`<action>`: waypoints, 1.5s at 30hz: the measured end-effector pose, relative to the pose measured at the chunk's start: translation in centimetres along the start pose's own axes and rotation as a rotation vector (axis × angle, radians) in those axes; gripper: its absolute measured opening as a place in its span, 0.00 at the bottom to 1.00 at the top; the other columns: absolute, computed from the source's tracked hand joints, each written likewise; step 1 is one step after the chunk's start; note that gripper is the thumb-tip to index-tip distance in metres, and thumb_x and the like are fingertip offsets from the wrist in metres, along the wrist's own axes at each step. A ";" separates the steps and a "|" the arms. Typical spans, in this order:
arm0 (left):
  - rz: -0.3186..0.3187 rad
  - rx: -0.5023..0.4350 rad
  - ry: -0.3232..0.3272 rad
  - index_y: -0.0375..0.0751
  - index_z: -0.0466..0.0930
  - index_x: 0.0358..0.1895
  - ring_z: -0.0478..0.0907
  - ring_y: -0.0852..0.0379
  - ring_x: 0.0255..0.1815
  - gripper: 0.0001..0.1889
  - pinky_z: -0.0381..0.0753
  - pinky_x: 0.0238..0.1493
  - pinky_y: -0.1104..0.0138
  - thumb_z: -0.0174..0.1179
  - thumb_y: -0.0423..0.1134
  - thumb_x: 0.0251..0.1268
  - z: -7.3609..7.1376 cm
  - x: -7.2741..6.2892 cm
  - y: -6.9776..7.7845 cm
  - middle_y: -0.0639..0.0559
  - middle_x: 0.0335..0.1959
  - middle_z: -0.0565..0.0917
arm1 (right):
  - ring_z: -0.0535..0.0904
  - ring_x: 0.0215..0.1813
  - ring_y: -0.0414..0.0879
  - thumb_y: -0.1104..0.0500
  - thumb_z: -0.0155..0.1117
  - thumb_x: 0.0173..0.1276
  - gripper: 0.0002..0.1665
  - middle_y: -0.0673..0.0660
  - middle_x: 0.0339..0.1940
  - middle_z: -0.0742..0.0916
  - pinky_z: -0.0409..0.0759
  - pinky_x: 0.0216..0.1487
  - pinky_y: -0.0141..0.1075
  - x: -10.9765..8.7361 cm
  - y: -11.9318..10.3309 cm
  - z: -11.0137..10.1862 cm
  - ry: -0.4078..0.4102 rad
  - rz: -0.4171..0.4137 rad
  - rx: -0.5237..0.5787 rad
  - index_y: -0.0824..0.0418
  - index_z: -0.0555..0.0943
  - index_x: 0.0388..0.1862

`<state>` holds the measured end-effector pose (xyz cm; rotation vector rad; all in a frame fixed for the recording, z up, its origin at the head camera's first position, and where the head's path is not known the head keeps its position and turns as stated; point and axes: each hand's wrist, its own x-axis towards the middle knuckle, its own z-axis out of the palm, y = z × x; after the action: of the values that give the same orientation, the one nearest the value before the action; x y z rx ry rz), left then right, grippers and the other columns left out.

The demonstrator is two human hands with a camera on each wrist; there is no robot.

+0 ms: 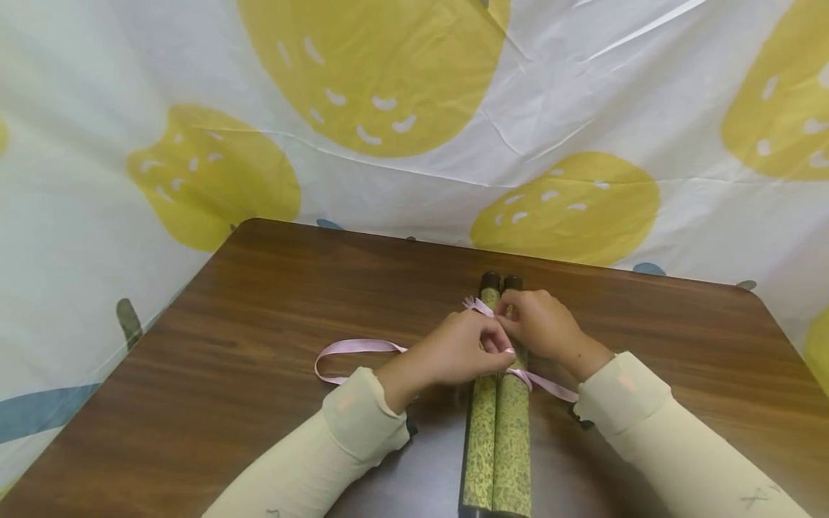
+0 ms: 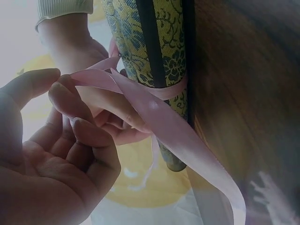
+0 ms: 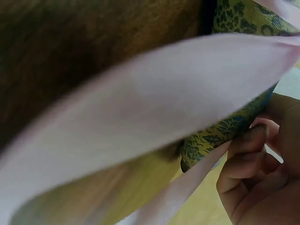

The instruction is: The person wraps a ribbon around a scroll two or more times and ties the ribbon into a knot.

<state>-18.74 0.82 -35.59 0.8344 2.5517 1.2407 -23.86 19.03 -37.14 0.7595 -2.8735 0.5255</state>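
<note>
Two brocade scroll rolls (image 1: 512,446), gold-green with dark end caps, lie side by side on the table, pointing away from me. A pink ribbon (image 1: 356,347) wraps around them, one length looping out to the left. Above the rolls my left hand (image 1: 461,350) pinches the ribbon (image 2: 96,78) between thumb and index finger, its other fingers curled. Slightly farther along, my right hand (image 1: 547,325) pinches a ribbon tail (image 3: 199,166) beside the rolls. A frayed ribbon end sticks out left of it. The exact crossing of the ribbon is partly hidden by the hands.
The brown wooden table (image 1: 259,302) has rounded far corners. Behind it and to the left hangs a white cloth (image 1: 414,176) printed with yellow lemons. Another ribbon length (image 1: 550,386) runs right, toward the right cuff.
</note>
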 end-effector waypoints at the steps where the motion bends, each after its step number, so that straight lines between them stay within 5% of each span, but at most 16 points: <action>1: 0.000 0.000 0.001 0.46 0.86 0.32 0.76 0.67 0.29 0.04 0.74 0.34 0.75 0.65 0.40 0.63 0.0 0.0 0.0 0.58 0.27 0.84 | 0.73 0.24 0.41 0.58 0.68 0.66 0.04 0.50 0.20 0.82 0.74 0.27 0.36 0.0 0.1 0.1 0.003 0.000 0.005 0.57 0.85 0.34; 10: -0.026 -0.056 -0.015 0.45 0.86 0.32 0.77 0.67 0.28 0.04 0.76 0.32 0.74 0.66 0.39 0.63 0.2 0.1 -0.3 0.58 0.27 0.84 | 0.68 0.20 0.39 0.58 0.66 0.68 0.02 0.47 0.16 0.76 0.67 0.23 0.33 -1.2 0.4 -1.0 0.010 0.026 0.102 0.54 0.86 0.36; 19: -0.032 -0.076 -0.019 0.44 0.87 0.33 0.76 0.67 0.27 0.03 0.76 0.29 0.74 0.68 0.38 0.62 0.1 0.2 -0.1 0.57 0.26 0.84 | 0.73 0.25 0.38 0.60 0.65 0.69 0.04 0.46 0.20 0.80 0.73 0.28 0.32 -5.7 -0.8 -2.6 0.131 0.046 0.206 0.56 0.86 0.35; 24: -0.038 -0.065 -0.016 0.44 0.87 0.33 0.77 0.66 0.28 0.03 0.76 0.31 0.74 0.69 0.38 0.61 0.1 0.2 -0.1 0.57 0.27 0.85 | 0.75 0.25 0.36 0.54 0.65 0.71 0.07 0.45 0.20 0.82 0.74 0.28 0.32 -7.3 -2.1 -2.6 0.096 0.064 0.308 0.53 0.84 0.33; 31: -0.025 -0.030 -0.024 0.46 0.88 0.35 0.79 0.66 0.30 0.02 0.76 0.33 0.75 0.69 0.38 0.59 0.3 0.2 -0.2 0.59 0.27 0.86 | 0.74 0.22 0.37 0.52 0.66 0.70 0.09 0.45 0.19 0.80 0.73 0.24 0.31 -7.7 -2.9 -1.9 0.060 0.096 0.390 0.51 0.82 0.30; 42: -0.006 -0.029 -0.037 0.46 0.87 0.37 0.77 0.66 0.27 0.03 0.75 0.31 0.74 0.69 0.37 0.60 -0.2 0.0 -0.4 0.58 0.27 0.85 | 0.72 0.20 0.34 0.62 0.65 0.69 0.09 0.42 0.17 0.79 0.74 0.22 0.31 -7.6 -2.8 -1.7 0.090 -0.017 0.347 0.52 0.81 0.27; 45: -0.013 -0.016 0.004 0.45 0.86 0.41 0.74 0.64 0.24 0.07 0.72 0.28 0.73 0.66 0.34 0.60 -0.9 -0.1 -0.9 0.56 0.29 0.84 | 0.72 0.20 0.34 0.63 0.65 0.68 0.09 0.42 0.17 0.79 0.74 0.22 0.31 -7.6 -2.9 -1.7 0.089 -0.013 0.343 0.54 0.81 0.28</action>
<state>-19.40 -0.25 -35.78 0.8111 2.5424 1.2590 -15.75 20.76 -36.25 0.7751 -2.7263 1.0407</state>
